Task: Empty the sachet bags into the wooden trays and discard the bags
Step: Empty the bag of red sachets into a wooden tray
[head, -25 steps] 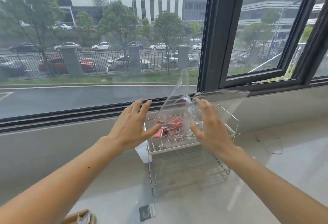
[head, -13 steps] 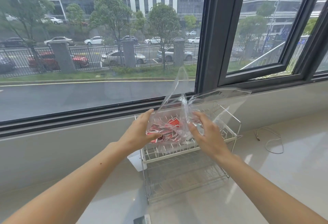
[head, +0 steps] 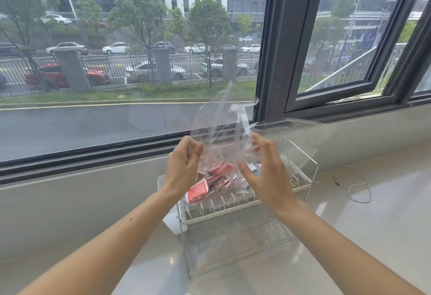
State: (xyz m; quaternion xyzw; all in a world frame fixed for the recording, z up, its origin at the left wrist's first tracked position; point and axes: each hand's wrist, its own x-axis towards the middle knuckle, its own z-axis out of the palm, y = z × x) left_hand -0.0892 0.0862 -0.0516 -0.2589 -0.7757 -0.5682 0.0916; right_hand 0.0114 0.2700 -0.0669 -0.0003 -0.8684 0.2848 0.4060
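Holding the clear plastic bag (head: 224,131) above the top tier of the wire rack (head: 235,203), I have my left hand (head: 183,166) pinching its left side, fingers curled and thumb pressed against them on the film. My right hand (head: 265,173) is spread, fingers fanned and slightly bent, touching the bag's right side; whether it truly grips the film I cannot tell. Both forearms reach forward from the lower corners and converge over the rack.

The red sachets (head: 214,178) lie heaped low in the bag, between my two hands, with one sachet at the rack's front-left edge by my left wrist. The bag's top rises crumpled in front of the window glass.

The rack stands on the pale bench (head: 363,236) close to the low wall under the window frame (head: 272,45), so there is little room behind it. A white container (head: 172,221) sits just beside the rack's left side. To the right the bench is open as far as a thin white cable (head: 356,185) looped well apart from the rack, and the near bench in front of the rack is bare.
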